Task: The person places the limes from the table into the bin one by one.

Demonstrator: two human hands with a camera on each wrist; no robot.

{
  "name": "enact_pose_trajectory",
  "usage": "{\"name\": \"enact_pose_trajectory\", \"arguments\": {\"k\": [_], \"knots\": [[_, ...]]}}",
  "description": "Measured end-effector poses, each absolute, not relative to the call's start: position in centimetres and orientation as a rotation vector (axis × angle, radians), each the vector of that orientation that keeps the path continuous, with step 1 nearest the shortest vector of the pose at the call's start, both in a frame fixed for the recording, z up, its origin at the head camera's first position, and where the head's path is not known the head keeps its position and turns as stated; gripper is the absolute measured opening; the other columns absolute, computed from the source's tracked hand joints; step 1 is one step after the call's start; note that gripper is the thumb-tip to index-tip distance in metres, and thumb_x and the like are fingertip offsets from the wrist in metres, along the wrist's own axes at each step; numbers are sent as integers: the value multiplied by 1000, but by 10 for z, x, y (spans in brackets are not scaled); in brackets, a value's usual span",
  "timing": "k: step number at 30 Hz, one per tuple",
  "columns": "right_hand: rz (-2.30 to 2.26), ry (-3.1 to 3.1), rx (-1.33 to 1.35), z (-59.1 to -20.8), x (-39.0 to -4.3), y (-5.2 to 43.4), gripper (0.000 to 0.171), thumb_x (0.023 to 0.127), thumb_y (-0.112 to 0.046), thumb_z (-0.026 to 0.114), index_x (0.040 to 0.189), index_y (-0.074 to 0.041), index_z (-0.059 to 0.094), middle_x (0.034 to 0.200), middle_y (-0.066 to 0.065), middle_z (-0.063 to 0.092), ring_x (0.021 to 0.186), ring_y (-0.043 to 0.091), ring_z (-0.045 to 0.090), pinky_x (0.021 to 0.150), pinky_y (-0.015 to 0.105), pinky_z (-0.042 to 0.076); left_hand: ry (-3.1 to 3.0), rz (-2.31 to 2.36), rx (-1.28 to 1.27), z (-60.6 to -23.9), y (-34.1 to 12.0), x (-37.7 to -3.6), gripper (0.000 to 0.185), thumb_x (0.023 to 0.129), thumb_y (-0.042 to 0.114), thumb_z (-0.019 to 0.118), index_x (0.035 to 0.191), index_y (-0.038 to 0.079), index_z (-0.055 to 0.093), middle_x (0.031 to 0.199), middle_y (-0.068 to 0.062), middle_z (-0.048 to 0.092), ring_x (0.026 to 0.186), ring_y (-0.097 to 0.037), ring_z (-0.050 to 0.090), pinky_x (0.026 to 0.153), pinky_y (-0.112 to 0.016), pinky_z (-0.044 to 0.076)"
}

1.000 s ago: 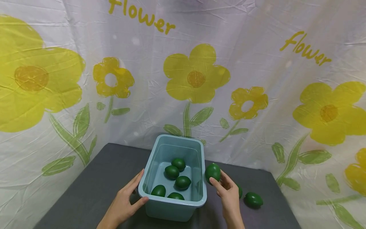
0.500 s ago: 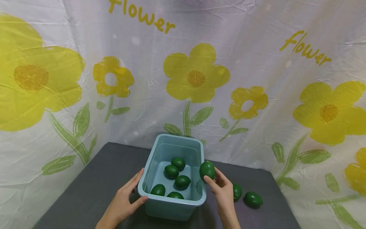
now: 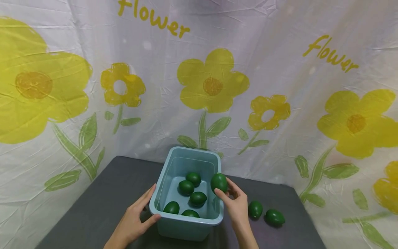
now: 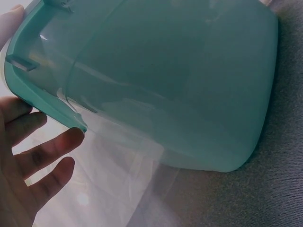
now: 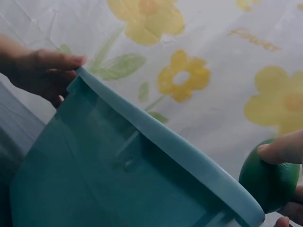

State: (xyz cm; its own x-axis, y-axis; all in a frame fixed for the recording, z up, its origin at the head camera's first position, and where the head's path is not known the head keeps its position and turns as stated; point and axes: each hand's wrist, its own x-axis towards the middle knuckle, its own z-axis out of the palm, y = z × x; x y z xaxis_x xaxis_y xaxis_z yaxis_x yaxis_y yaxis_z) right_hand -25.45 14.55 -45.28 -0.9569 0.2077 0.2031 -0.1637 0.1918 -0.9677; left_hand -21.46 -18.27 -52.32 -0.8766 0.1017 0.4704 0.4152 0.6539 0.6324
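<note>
A light blue plastic bin (image 3: 186,228) stands on the table with several green limes (image 3: 198,199) inside. My left hand (image 3: 134,218) holds its near left corner, thumb on the front rim and fingers along the left side. In the left wrist view, some fingertips (image 4: 71,139) touch the rim from below while the fingers are spread. Between thumb and fingers, my right hand (image 3: 237,205) pinches another lime (image 3: 219,182) at the bin's right rim, raised above the limes inside. The right wrist view shows this lime (image 5: 267,182) just past the rim, partly covered by the thumb.
Two more limes, one nearer the bin (image 3: 255,210) and one farther right (image 3: 274,218), lie on the dark grey table (image 3: 93,207). A white curtain (image 3: 161,103) printed with yellow flowers hangs close behind the table and along its sides.
My right hand has moved left with its lime, from beside the bin to over its right rim. The nearer loose lime has come into full sight. My left hand has stayed on the corner.
</note>
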Motion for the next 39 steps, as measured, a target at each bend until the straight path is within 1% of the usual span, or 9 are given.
{"name": "enact_pose_trajectory", "arguments": {"k": [5, 8, 11, 16, 19, 24, 31, 37, 39], "knots": [[1776, -2221, 13, -452, -260, 143, 54, 86, -22, 91, 137, -15, 73, 118, 7, 73, 82, 14, 51, 68, 25, 46, -2473, -1090, -410, -524, -183, -214, 92, 92, 36, 84, 168, 29, 33, 166, -7, 45, 143, -37, 54, 98, -60, 57], [1730, -2239, 45, -452, -262, 141, 55, 86, -20, 91, 138, -13, 73, 126, 8, 73, 82, 14, 48, 66, 24, 42, -2479, -1098, -405, -524, -183, -214, 91, 93, 37, 83, 168, 30, 33, 166, -6, 44, 143, -36, 53, 98, -60, 57], [1685, -2243, 75, -452, -262, 141, 54, 87, -17, 90, 138, -11, 72, 130, 7, 73, 82, 15, 45, 66, 24, 39, -2477, -1095, -402, -524, -183, -213, 91, 93, 36, 83, 168, 30, 33, 166, -6, 44, 143, -36, 53, 98, -60, 56], [1659, -2223, 103, -451, -261, 141, 51, 87, -14, 89, 136, -9, 73, 131, 8, 74, 83, 16, 45, 65, 24, 37, -2465, -1079, -402, -524, -183, -213, 90, 92, 35, 84, 168, 25, 36, 165, -6, 45, 142, -37, 54, 98, -61, 56], [1652, -2228, 83, -450, -260, 142, 50, 87, -15, 89, 135, -10, 74, 130, 8, 74, 83, 16, 45, 64, 24, 37, -2465, -1080, -403, -524, -183, -214, 90, 92, 35, 84, 168, 23, 37, 166, -6, 45, 142, -38, 54, 99, -61, 56], [1614, -2238, 32, -450, -258, 146, 49, 87, -15, 90, 134, -11, 75, 128, 7, 75, 83, 17, 45, 62, 24, 38, -2462, -1076, -404, -523, -183, -214, 90, 92, 35, 84, 168, 24, 37, 166, -6, 45, 142, -37, 53, 99, -61, 56], [1564, -2205, 30, -453, -256, 156, 48, 86, -12, 90, 132, -9, 75, 128, 8, 75, 82, 15, 46, 64, 24, 39, -2457, -1074, -409, -525, -183, -215, 92, 92, 35, 84, 168, 30, 34, 166, -4, 45, 143, -35, 53, 99, -60, 56], [1539, -2198, -13, -458, -254, 168, 51, 86, -12, 90, 135, -9, 73, 130, 7, 75, 83, 15, 46, 61, 22, 37, -2454, -1054, -412, -526, -183, -215, 92, 91, 35, 85, 168, 30, 34, 166, -3, 45, 143, -32, 54, 99, -58, 57], [1522, -2205, -43, -460, -253, 173, 52, 87, -12, 89, 136, -9, 73, 132, 7, 74, 84, 15, 46, 61, 21, 37, -2449, -1054, -415, -526, -183, -215, 92, 91, 34, 85, 168, 28, 35, 166, -4, 46, 143, -32, 54, 98, -58, 57]]}}
